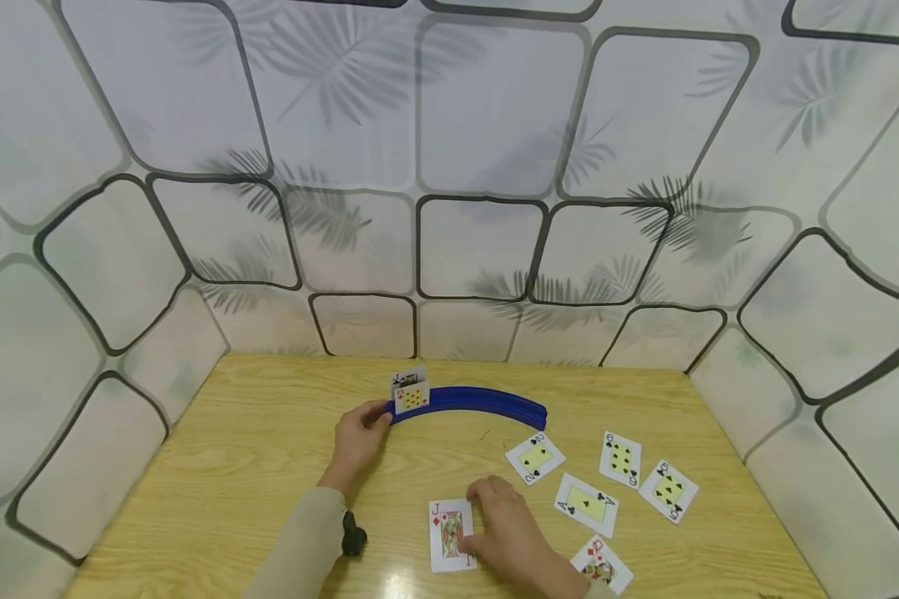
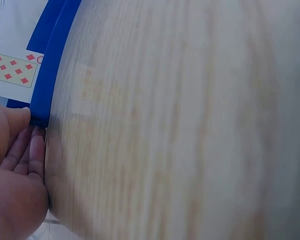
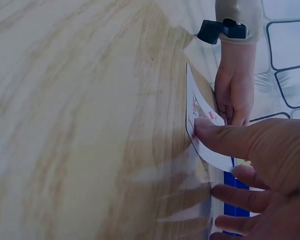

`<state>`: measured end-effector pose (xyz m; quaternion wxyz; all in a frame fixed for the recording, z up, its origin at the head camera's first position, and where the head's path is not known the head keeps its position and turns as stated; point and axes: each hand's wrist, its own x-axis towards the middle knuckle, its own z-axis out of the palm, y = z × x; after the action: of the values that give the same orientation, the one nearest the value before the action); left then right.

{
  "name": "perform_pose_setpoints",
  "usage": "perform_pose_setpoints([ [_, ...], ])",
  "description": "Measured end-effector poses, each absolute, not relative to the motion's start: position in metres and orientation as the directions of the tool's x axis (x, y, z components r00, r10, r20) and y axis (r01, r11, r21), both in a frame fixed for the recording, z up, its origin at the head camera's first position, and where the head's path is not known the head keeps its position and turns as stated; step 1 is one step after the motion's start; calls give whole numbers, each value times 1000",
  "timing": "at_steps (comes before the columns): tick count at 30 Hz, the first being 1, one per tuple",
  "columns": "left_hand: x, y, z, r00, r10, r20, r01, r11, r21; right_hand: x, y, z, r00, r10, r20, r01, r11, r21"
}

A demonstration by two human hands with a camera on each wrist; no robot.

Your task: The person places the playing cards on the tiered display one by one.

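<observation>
At the left end of a curved blue card holder (image 1: 487, 401), my left hand (image 1: 359, 441) pinches the rail between thumb and fingers. In its slot stand a diamonds number card (image 1: 414, 398) and, partly hidden behind it, a face card (image 1: 408, 379). My right hand (image 1: 511, 527) holds a jack of diamonds (image 1: 448, 534) by its right side, near the table's front. In the right wrist view the thumb lies on the face of this card (image 3: 210, 152), which bows upward; the index fingertip meets its edge, and the other fingers are spread.
Face up on the wooden table (image 1: 255, 466), right of my right hand, lie a two (image 1: 535, 457), an ace of clubs (image 1: 587, 504), a queen of diamonds (image 1: 601, 567) and two black number cards (image 1: 620, 459). A patterned fabric wall (image 1: 479, 249) surrounds the back and sides.
</observation>
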<state>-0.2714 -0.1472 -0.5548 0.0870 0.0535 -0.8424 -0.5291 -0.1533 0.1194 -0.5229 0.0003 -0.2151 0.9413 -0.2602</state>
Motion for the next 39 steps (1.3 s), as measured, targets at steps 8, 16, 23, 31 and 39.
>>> perform_pose_setpoints([
  [8,-271,-148,-554,-975,-191,112,17,438,899,-153,119,-526,-919,-389,67,-339,692,-637],
  [16,-269,-148,-552,-978,-188,92,5,421,907,-155,121,-529,-919,-373,125,-348,621,-703],
  [23,-268,-149,-551,-979,-181,92,7,423,906,-167,129,-528,-929,-360,84,-259,475,-841],
  [31,-269,-146,-552,-980,-176,90,5,430,903,-183,136,-522,-946,-310,100,-248,486,-838],
  [39,-271,-147,-555,-980,-176,96,12,427,904,-199,137,-512,-962,-248,111,-214,442,-871],
])
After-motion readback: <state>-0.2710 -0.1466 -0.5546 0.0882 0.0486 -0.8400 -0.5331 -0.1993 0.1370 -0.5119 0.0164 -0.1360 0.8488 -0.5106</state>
